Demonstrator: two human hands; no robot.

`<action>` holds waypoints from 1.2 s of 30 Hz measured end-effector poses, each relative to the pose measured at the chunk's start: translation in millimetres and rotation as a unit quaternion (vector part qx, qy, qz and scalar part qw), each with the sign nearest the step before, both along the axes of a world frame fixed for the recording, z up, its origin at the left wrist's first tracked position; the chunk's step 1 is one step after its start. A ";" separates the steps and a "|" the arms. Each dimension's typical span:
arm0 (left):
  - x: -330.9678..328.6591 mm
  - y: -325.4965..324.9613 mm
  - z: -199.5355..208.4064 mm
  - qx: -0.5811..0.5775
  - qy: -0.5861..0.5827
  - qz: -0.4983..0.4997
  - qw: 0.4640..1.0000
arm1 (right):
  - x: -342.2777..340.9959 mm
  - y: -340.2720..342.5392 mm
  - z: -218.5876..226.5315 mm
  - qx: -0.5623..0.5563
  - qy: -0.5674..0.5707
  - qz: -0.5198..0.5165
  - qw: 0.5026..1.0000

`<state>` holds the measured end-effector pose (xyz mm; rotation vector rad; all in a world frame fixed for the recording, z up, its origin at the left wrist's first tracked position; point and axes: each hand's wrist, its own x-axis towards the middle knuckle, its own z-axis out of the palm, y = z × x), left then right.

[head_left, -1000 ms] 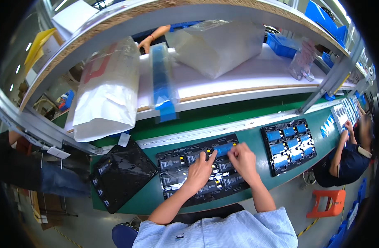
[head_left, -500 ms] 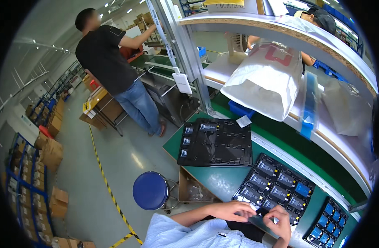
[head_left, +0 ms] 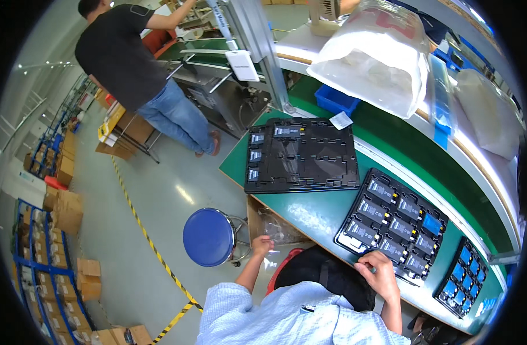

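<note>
One person in a black shirt (head_left: 122, 52) stands far left, turned away. Next is the blue stool (head_left: 208, 237), then the left hand (head_left: 263, 245), fingers curled beside the box (head_left: 255, 217) of clear film (head_left: 278, 227); half a second ago it was next to the other hand. I cannot tell whether it holds anything. Above, the left tray (head_left: 327, 158) has four batteries (head_left: 256, 156). The right hand (head_left: 379, 273), well apart from the left, bends its fingers at the near edge of the middle tray (head_left: 351, 214), grip unclear. That tray carries eight dark batteries (head_left: 401, 228) and a blue one (head_left: 432, 224). Rightmost is another tray (head_left: 447, 276).
</note>
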<state>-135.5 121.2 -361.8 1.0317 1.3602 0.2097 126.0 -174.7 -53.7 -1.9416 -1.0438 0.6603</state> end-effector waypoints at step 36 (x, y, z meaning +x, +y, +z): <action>356.3 -95.3 387.6 0.677 -0.356 -0.346 0.543 | 212.9 79.9 136.4 0.058 -0.649 -0.133 0.747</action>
